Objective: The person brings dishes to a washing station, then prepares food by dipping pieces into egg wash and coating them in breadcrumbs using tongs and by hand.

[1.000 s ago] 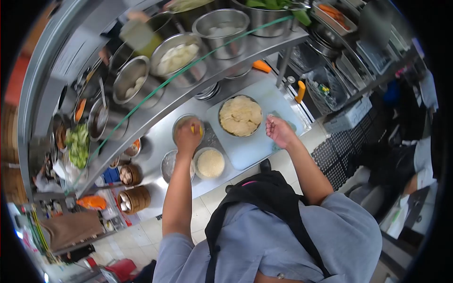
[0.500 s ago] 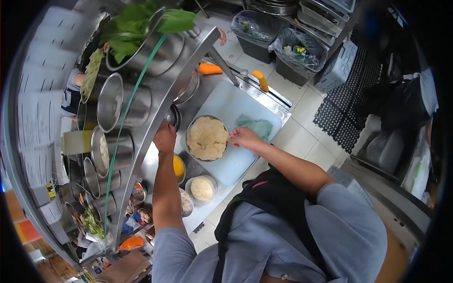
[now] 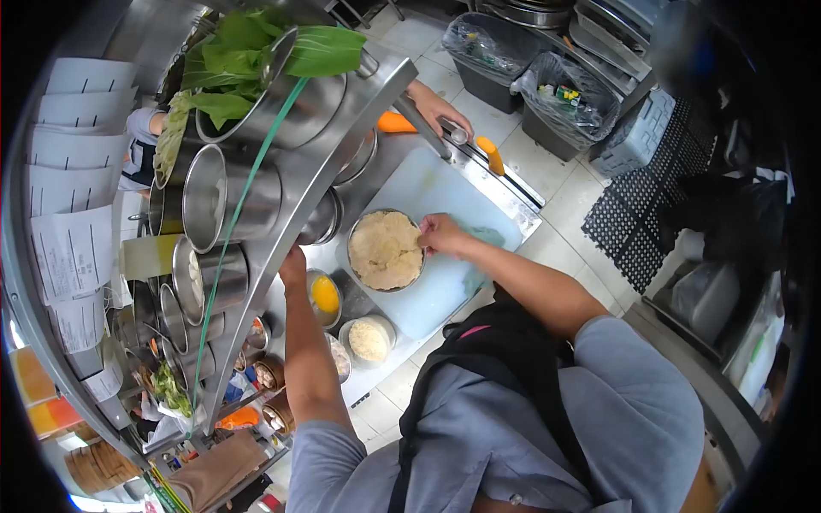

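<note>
A round metal pan filled with a pale tan, crumbly-looking food stands on a light blue cutting board. At the pan's right edge is my right hand, its thumb and fingers pinched against the rim; what lies between them is too small to tell. My left hand is by the shelf edge, near stacked metal bowls, and its fingers are hidden. Nearer my body stand a bowl of yellow liquid and a tub of pale shreds. Behind my right hand lies a green cloth.
A steel shelf with metal pots and leafy greens overhangs the left side. Another person's hand rests at the counter's far end, near orange handles. Lined bins stand on the floor beyond.
My left hand has drawn back from the bowls, further behind the shelf edge. My right hand remains at the pan's rim. The other person's hand has come further over the counter's far end.
</note>
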Motion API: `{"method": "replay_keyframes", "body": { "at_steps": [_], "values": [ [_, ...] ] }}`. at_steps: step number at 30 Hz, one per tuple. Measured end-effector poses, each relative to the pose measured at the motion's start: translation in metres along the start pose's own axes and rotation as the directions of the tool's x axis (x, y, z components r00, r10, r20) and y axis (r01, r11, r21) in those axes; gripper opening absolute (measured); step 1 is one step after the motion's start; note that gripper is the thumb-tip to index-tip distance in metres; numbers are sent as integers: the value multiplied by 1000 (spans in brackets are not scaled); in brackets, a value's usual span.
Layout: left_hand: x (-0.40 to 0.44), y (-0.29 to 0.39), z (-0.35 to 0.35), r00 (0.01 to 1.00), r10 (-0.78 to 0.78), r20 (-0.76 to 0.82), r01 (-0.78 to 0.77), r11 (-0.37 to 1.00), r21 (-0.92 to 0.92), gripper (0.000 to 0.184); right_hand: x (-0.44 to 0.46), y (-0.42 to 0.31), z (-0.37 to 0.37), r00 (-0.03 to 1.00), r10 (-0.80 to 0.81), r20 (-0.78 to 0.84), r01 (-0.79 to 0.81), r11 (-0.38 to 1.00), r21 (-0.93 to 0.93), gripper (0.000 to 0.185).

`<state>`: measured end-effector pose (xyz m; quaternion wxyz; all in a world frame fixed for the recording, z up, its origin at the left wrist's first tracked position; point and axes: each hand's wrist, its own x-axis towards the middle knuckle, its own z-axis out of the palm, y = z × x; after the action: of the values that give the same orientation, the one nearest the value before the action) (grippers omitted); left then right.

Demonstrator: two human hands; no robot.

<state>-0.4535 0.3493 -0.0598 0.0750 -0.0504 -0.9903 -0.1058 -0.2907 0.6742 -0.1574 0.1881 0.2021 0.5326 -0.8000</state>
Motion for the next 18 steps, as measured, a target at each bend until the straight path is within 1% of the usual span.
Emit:
{"method": "replay_keyframes", "body": {
  "at_steps": [1, 2, 3, 6, 8, 10, 12, 14, 16, 18],
  "values": [
    [3, -6, 2, 1000, -15, 4, 15, 1000, 1, 40, 4, -5, -6, 1000, -14, -4, 13, 998, -55, 18],
    [6, -12, 3, 1000, -30, 7, 30, 1000, 3, 42, 7, -8, -12, 1000, -13, 5, 13, 998, -58, 18],
    [10, -14, 3, 999, -49, 16, 50, 997, -64, 42, 9, -12, -19, 1000, -16, 3, 16, 999, -39, 18],
    [15, -18, 4, 996, -87, 10, 87, 992, -91, 41, 10, -20, -36, 1000, -17, -26, 16, 999, -28, 17],
    [18, -18, 5, 995, -97, -3, 97, 991, -91, 41, 7, -27, -46, 997, 18, -81, -15, 999, 42, 17],
    [22, -19, 6, 994, -106, -11, 104, 990, -93, 40, 7, -30, -53, 996, 18, -86, -16, 999, 29, 18],
    [24, -21, 7, 994, -112, -16, 110, 989, -96, 40, 8, -33, -58, 991, -18, -133, 25, 998, 55, 18],
    [28, -22, 6, 993, -115, -23, 112, 988, -105, 39, 7, -37, -66, 988, -26, -153, 33, 998, 49, 18],
    [29, -28, 4, 993, -117, -27, 112, 985, -134, 39, 4, -40, -72, 984, -26, -179, 57, 983, 175, 17],
    [32, -34, 0, 992, -125, -29, 119, 979, -164, 39, 3, -42, -79, 981, -37, -191, 69, 984, 164, 16]
  ]
}}
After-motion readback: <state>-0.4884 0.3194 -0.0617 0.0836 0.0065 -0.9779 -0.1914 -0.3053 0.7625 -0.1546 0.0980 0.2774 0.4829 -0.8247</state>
